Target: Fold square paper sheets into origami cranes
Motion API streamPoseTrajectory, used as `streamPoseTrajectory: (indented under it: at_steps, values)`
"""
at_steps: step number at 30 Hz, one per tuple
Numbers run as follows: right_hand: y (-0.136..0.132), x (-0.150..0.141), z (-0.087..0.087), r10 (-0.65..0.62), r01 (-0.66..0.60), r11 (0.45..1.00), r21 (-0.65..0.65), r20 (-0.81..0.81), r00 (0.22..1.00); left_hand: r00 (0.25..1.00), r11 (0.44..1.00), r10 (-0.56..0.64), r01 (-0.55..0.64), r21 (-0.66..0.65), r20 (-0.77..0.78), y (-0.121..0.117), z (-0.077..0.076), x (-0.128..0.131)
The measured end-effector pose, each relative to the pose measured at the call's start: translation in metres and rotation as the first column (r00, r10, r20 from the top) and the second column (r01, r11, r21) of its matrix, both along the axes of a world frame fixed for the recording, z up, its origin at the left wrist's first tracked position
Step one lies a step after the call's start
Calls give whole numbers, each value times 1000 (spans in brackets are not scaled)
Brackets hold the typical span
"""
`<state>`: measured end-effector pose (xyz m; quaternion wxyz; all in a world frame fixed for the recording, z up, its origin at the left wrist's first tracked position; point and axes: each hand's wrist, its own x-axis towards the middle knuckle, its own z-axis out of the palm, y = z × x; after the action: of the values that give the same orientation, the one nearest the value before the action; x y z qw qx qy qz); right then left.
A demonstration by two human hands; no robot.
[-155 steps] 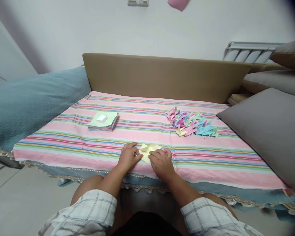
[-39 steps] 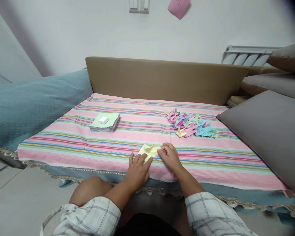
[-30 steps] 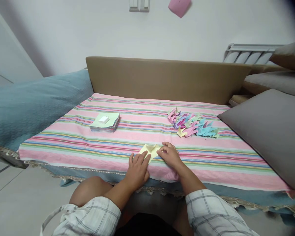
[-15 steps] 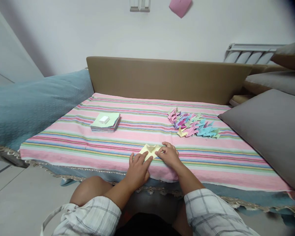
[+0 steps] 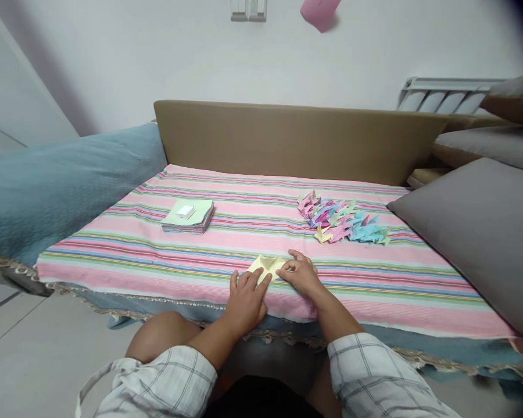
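A piece of pale yellow origami paper, partly folded with a raised flap at its far side, lies on the striped cloth in front of me. My left hand rests on its near left part, fingers spread and pressing it down, so it is open. At the paper's right side my right hand is closed, thumb and forefinger pinching the edge. Fingers cover parts of the folds. Beyond my right hand sits a cluster of folded paper cranes in pink, purple, blue, green and yellow.
A stack of square coloured paper stands at the left with a small white block on top. Grey cushions fill the right side. A brown backrest runs behind the striped cloth; a blue armrest borders the left.
My right hand has shifted very slightly to the right along the paper's edge. The left hand and the paper look nearly the same.
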<state>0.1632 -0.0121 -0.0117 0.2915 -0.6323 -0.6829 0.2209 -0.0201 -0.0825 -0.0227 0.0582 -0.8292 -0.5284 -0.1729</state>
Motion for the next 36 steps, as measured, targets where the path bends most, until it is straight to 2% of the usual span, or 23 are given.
streamPoseTrajectory:
  at_steps: [7, 22, 31, 36]
  values:
    - [-2, -1, 1, 6, -6, 1000, 18, -8, 1000, 999, 999, 3, -1, 40, -52, -1, -1, 3]
    - [2, 14, -5, 19, -16, 999, 36, -63, 998, 999, 1000, -12, 12, 5, -44, -3, 3, 5]
    - [1, 28, -1, 84, -91, 992, -87, -80, 993, 999, 1000, -5, 4, -23, -45, -2, 3, 6]
    - [0, 20, 0, 48, -51, 998, -46, -62, 997, 999, 1000, -6, 6, -17, -38, -2, 3, 6]
